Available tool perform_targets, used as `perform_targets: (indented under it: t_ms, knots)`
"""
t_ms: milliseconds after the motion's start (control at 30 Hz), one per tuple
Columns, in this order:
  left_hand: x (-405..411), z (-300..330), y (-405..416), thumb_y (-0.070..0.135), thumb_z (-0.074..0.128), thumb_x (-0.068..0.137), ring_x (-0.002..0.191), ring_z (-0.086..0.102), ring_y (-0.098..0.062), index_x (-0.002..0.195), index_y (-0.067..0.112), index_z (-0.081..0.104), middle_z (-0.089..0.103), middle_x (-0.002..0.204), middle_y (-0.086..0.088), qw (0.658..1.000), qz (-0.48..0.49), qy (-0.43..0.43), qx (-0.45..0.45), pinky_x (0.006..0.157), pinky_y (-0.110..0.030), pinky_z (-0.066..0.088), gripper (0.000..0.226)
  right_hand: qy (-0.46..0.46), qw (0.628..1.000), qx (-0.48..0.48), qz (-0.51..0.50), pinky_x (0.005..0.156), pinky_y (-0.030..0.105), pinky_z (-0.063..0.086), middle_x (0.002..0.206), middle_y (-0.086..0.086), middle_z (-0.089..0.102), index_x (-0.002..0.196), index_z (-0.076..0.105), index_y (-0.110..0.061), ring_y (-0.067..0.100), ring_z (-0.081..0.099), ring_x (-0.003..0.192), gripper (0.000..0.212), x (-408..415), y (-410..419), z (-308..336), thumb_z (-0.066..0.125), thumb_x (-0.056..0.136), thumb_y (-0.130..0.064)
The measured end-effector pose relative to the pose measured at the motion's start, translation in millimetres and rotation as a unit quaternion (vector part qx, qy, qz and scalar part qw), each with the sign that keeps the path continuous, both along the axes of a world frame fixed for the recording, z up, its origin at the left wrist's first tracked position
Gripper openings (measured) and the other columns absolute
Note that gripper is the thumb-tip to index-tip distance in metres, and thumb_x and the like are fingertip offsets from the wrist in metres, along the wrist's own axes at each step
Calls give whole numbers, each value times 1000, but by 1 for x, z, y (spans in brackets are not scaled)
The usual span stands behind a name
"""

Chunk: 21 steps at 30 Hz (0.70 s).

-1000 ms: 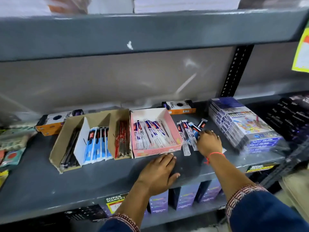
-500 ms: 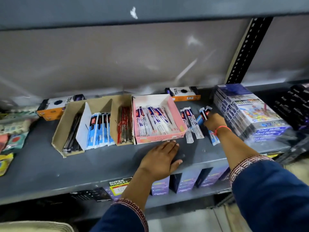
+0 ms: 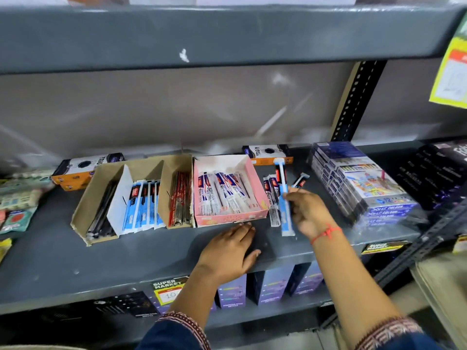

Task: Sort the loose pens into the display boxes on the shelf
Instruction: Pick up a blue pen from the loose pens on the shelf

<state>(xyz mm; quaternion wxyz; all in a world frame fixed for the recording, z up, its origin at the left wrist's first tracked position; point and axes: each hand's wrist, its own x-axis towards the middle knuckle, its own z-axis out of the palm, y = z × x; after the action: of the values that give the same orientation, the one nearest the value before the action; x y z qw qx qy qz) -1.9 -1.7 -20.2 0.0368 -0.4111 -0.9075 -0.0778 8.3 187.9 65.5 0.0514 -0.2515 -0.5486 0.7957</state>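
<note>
My right hand holds a blue-wrapped pen upright, just right of the pink display box, which holds several white-and-blue packed pens. Two loose white pens lie on the shelf between the pink box and my hand, and one more loose pen lies behind my fingers. My left hand rests flat on the shelf in front of the pink box, holding nothing. The brown cardboard box to the left has compartments with black pens, blue pens and red pens.
Stacked colour-pencil packs stand right of my right hand. Orange-and-black Trio boxes lie behind the display boxes. Small packets sit at the far left. The upper shelf hangs overhead; a slotted upright stands at the back right.
My right hand has lifted a blue-wrapped pen off the shelf and drawn it toward me and left. My left hand has stayed flat on the shelf.
</note>
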Motion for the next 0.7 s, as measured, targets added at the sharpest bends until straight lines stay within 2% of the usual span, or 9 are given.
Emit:
perform_targets:
  t_ms: [67, 200, 267, 400, 533, 600, 700]
  knots:
    - [2, 2, 0, 45, 32, 95, 135, 30, -22, 139, 14, 30, 32, 149, -5, 1000, 12, -8, 9, 110, -33, 25, 55, 18, 999, -25, 32, 59, 23, 48, 68, 9, 61, 76, 61, -8, 18, 57, 60, 26, 10, -16, -5, 46, 85, 12]
    - [7, 5, -3, 44, 29, 96, 137, 24, -20, 142, 16, 24, 29, 151, -6, 999, 36, -30, 21, 111, -30, 21, 54, 48, 995, -45, 70, 48, 13, 53, 50, -4, 71, 73, 66, -11, 6, 65, 45, 27, 25, -43, -12, 54, 82, 12]
    - [10, 7, -5, 42, 28, 97, 138, 24, -21, 143, 15, 22, 30, 150, -8, 998, 43, -34, 28, 111, -29, 19, 54, 57, 994, -55, 81, 48, 13, 54, 52, -4, 72, 73, 68, -11, 6, 66, 46, 26, 28, -51, -13, 57, 81, 12]
    - [15, 10, -8, 36, 36, 96, 135, 31, -25, 141, 11, 25, 37, 146, -13, 999, 35, -14, 37, 108, -33, 27, 52, 74, 991, -65, 96, 51, 15, 56, 53, -3, 73, 72, 69, -10, 7, 68, 49, 27, 33, -60, -11, 58, 79, 14]
    - [19, 12, -10, 29, 46, 92, 124, 46, -30, 137, 11, 35, 50, 135, -16, 996, 54, -19, 63, 91, -38, 45, 49, 77, 989, -59, 112, 51, 15, 57, 53, -3, 73, 72, 70, -9, 7, 68, 49, 27, 35, -64, -8, 58, 79, 14]
    - [20, 14, -11, 23, 49, 89, 117, 50, -33, 132, 8, 41, 55, 128, -19, 996, 59, -21, 66, 82, -40, 49, 46, 75, 987, -58, 127, 51, 15, 56, 53, -3, 73, 71, 70, -10, 7, 68, 49, 28, 36, -67, -8, 58, 79, 14]
    - [23, 17, -16, 14, 53, 84, 111, 54, -38, 126, 1, 47, 59, 120, -24, 997, 65, -27, 42, 80, -42, 50, 44, 58, 986, -68, 141, 50, 15, 56, 53, -3, 73, 70, 70, -10, 7, 68, 48, 27, 34, -75, -8, 58, 79, 13]
